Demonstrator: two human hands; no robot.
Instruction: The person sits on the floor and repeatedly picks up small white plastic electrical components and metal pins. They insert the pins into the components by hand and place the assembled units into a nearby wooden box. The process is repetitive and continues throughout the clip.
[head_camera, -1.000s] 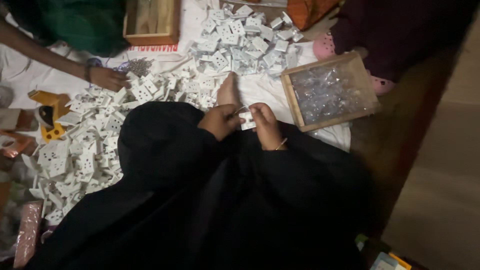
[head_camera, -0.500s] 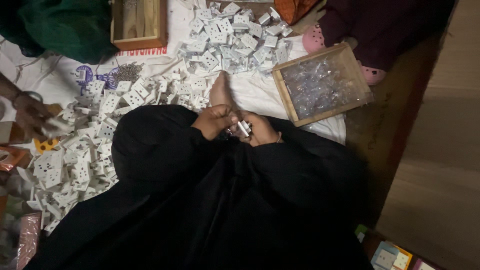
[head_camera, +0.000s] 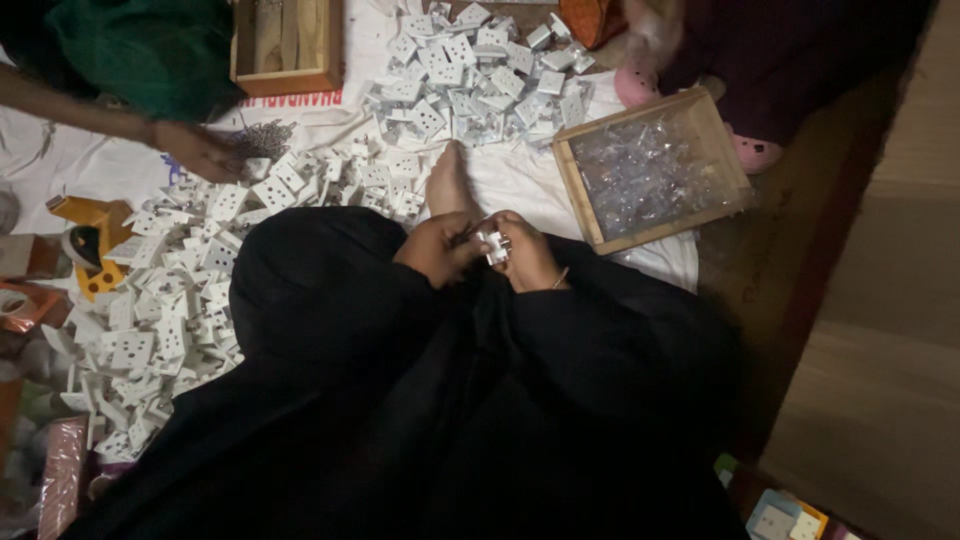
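Head view, read from the left: orange tool (head_camera: 85, 218) at the cloth's edge, then a wide scatter of white socket plates (head_camera: 165, 300) across the white cloth (head_camera: 60, 170). Above these, a co-worker's hand (head_camera: 195, 150) reaching over a small heap of dark screws (head_camera: 262, 140), beside a wooden box (head_camera: 285, 45). Further plates piled at top centre (head_camera: 470, 70).

At the middle, over a black-robed lap (head_camera: 420, 400) and just below a bare foot (head_camera: 450, 185): left hand (head_camera: 437, 248) curled closed round one side of a small white socket piece (head_camera: 493, 245), right hand (head_camera: 528, 255) pinching the other side, fingers folded tight. Piece held between both hands, clear of the cloth.

Probably light, rigid moulded plastic with smooth faces and metal bits; likely slippery on the flats, so best gripped by the edges, as now.

To the right, a wooden tray (head_camera: 575, 190) of clear bagged parts, pink slippers (head_camera: 755, 152) beyond.

Against the picture half a second earlier: co-worker's hand now far nearer the screws, having come in from the left edge; own hands much as before.
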